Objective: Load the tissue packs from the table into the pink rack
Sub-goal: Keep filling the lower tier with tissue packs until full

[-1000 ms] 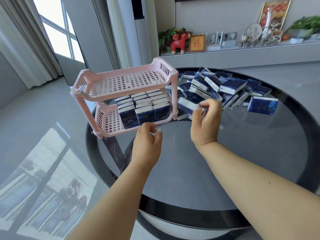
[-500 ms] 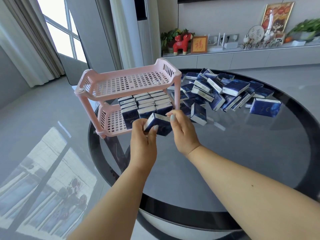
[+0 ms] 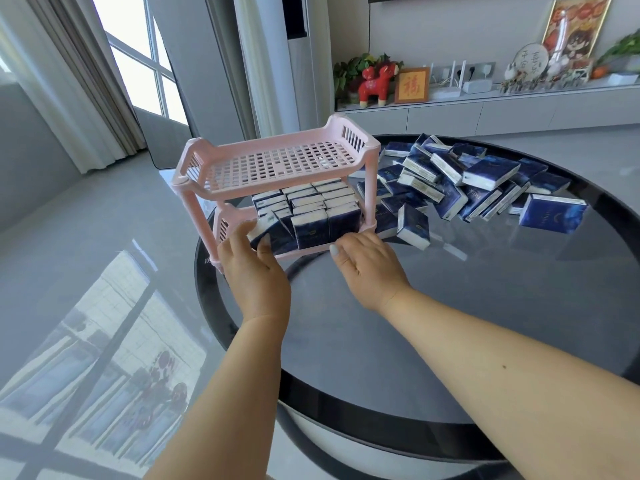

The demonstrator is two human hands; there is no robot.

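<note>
The pink two-tier rack (image 3: 280, 164) stands at the left side of a round dark glass table (image 3: 485, 323). Its top shelf is bare. Its lower shelf holds several blue-and-white tissue packs (image 3: 311, 202) standing in rows. My left hand (image 3: 256, 271) grips one tissue pack (image 3: 275, 233), tilted, at the front left of the lower shelf. My right hand (image 3: 370, 268) holds nothing, its relaxed fingers reaching the front right edge of the lower shelf. A loose pile of tissue packs (image 3: 450, 178) lies right of the rack.
One pack (image 3: 414, 225) stands upright on the glass just right of the rack, and another (image 3: 552, 214) lies apart at the far right. A sideboard (image 3: 485, 112) with a red figurine, frames and plants runs along the back wall. The floor drops away left of the table.
My right hand took a pack from the pile and passed it to my left hand, which has moved it into the lower shelf's front left. My right hand let go.
</note>
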